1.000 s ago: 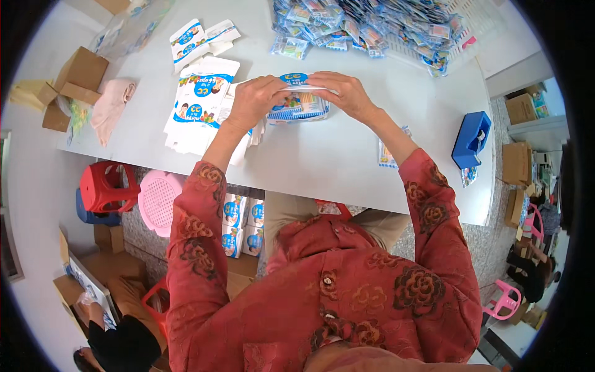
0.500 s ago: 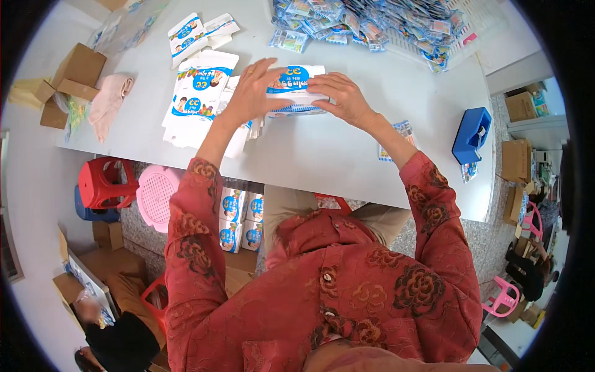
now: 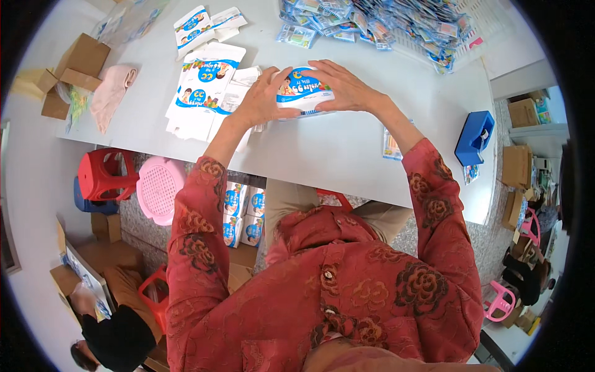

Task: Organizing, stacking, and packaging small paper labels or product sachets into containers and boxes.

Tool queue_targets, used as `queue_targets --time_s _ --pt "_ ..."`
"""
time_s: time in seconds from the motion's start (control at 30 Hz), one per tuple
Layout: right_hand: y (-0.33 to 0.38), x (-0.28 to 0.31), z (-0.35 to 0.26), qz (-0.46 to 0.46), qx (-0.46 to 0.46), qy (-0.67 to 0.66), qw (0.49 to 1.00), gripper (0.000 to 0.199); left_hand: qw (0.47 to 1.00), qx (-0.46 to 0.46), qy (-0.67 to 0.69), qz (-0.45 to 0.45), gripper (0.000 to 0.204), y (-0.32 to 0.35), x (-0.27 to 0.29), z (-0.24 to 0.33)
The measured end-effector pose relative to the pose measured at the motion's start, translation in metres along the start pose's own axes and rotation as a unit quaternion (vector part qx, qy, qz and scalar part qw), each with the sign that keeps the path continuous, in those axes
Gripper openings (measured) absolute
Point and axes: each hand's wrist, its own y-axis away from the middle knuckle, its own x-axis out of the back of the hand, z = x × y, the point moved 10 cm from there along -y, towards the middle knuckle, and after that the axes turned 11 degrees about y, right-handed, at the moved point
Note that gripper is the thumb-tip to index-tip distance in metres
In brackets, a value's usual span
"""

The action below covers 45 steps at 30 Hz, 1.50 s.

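Note:
Between my two hands is a small white-and-blue carton [image 3: 304,90], its printed face turned up. My left hand [image 3: 261,100] closes on its left end, thumb along the near edge. The right hand [image 3: 348,90] grips the opposite end with the fingers over the far edge and the thumb at the near one. A thin blue strip shows under the carton's near edge; I cannot make out what it is. Beside my left hand lies a stack of flat, unfolded cartons [image 3: 204,84], partly covered by the wrist.
Many small clear-and-blue packets [image 3: 378,22] heap at the far side, spilling from a white basket [image 3: 489,31]. One packet [image 3: 392,146] lies near my right forearm. A blue tape dispenser [image 3: 474,137] stands at the right. Filled-looking cartons [image 3: 232,208] sit below the table edge.
My left hand has come down from above the carton onto its left end, and my right hand has spread over the other end. The packets seen in the carton's near side are now hidden.

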Motion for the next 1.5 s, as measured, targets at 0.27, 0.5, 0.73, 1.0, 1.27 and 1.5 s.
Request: queue_targets --time_s 0.27,0.5,0.73,1.0,1.27,1.5 --pt "0.04 -0.003 -0.034 -0.02 -0.022 0.063 0.998 0.08 1.0 0.003 0.007 -0.026 0.095 0.027 -0.019 0.023" --pt "0.037 -0.002 -0.04 0.007 -0.008 0.113 0.994 0.083 0.998 0.044 -0.042 -0.018 0.094 0.023 -0.026 0.022" --pt "0.051 -0.009 -0.019 0.028 0.052 -0.043 0.997 0.077 0.999 -0.029 -0.039 -0.002 0.095 0.019 -0.032 0.035" --pt "0.03 -0.029 -0.036 -0.014 -0.007 0.042 0.999 0.086 0.997 0.029 -0.058 -0.029 0.095 0.027 -0.026 0.039" --pt "0.045 -0.022 -0.022 0.063 -0.039 -0.03 0.997 0.082 0.988 -0.025 -0.142 -0.052 0.096 0.004 -0.056 0.05" --pt "0.093 -0.016 -0.014 0.299 -0.189 -0.354 0.866 0.078 0.988 -0.056 -0.137 -0.044 0.092 0.016 -0.051 0.045"
